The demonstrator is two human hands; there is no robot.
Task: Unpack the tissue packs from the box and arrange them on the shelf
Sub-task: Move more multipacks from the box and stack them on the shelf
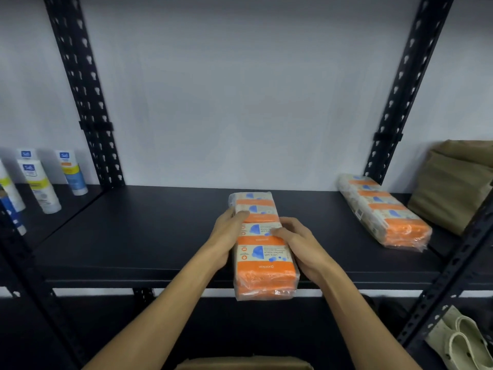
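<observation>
On a black metal shelf (149, 236) against a pale wall, white tubes (40, 182) stand far left. Your left hand (228, 231) and right hand (298, 244) clasp an orange tissue pack (262, 252) at centre, fingers curled round its sides, its near end overhanging the shelf's front edge. Another tissue pack (384, 212) lies at right beside a tan folded cloth (450, 188).
</observation>
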